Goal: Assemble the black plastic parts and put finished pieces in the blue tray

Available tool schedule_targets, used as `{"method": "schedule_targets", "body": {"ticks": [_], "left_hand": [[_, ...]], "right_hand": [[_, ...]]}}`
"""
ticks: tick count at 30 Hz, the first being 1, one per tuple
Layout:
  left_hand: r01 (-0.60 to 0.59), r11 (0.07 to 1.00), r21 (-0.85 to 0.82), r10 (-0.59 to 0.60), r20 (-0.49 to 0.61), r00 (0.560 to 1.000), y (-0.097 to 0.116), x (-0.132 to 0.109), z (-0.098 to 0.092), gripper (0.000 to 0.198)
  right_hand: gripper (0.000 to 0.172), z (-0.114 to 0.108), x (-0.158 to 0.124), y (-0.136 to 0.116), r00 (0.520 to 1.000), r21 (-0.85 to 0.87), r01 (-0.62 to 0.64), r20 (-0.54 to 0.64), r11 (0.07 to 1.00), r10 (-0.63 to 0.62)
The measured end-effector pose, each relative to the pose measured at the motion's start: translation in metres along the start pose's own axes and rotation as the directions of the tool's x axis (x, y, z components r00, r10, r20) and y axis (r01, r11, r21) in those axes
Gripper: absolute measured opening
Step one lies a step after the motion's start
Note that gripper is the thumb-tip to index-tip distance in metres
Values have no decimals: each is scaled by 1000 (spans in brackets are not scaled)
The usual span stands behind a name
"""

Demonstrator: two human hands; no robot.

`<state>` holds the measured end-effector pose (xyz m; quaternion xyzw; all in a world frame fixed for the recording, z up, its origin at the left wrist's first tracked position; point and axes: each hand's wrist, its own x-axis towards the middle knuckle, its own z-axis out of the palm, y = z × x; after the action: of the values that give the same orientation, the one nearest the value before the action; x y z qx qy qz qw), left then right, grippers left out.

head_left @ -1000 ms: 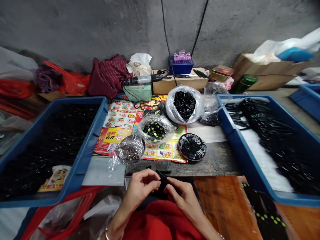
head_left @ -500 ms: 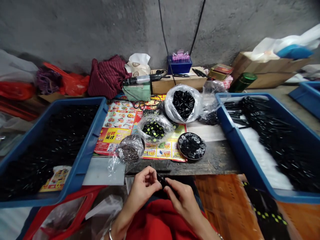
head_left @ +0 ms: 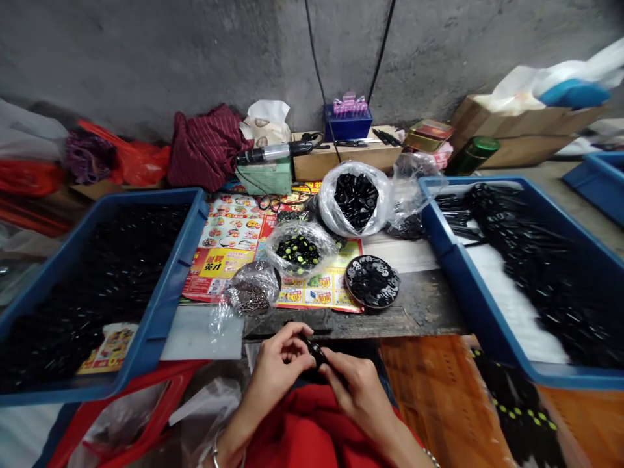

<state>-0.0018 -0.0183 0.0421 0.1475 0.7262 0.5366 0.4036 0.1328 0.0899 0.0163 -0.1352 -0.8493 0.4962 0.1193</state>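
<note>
Close to my lap, just off the bench's front edge, both hands meet at a small shiny black plastic part (head_left: 316, 353). My left hand (head_left: 281, 359) pinches its left end between thumb and fingers. From the other side, my right hand (head_left: 351, 376) grips it with thumb and forefinger. Fingers cover much of the part, so its full shape is hidden. Nearest on the bench are a round dish of flat black pieces (head_left: 373, 281), a plastic bag of black and yellow-green pieces (head_left: 298, 253) and a plastic-wrapped dish of small metal bits (head_left: 253, 292).
A blue bin (head_left: 199, 224) full of black parts stands left, another blue bin (head_left: 492, 325) right. Behind the dishes sit a white bag of black pieces (head_left: 355, 198) and a power tool (head_left: 273, 154) on a green box (head_left: 266, 179). A red stool (head_left: 160, 383) is lower left.
The black part has turned slightly between my fingers, and more of its shiny surface shows. Both hands stay in nearly the same place.
</note>
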Motion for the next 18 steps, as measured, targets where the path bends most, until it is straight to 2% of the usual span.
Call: {"method": "schedule_targets", "body": {"ticks": [4, 9, 11, 18], "left_hand": [[37, 995, -95, -33, 44, 999, -1, 2, -3, 43], [126, 977, -174, -103, 137, 985, -3, 2, -5, 33], [152, 971, -187, -128, 135, 983, -2, 2, -4, 30], [120, 978, -169, -108, 77, 991, 3, -3, -2, 20]], "right_hand": [[26, 0, 1, -2, 999, 34, -42, 29, 999, 41], [26, -4, 3, -8, 992, 97, -94, 88, 991, 86], [26, -5, 4, -10, 993, 134, -95, 83, 986, 84], [30, -7, 5, -14, 990, 193, -113, 102, 975, 94]]}}
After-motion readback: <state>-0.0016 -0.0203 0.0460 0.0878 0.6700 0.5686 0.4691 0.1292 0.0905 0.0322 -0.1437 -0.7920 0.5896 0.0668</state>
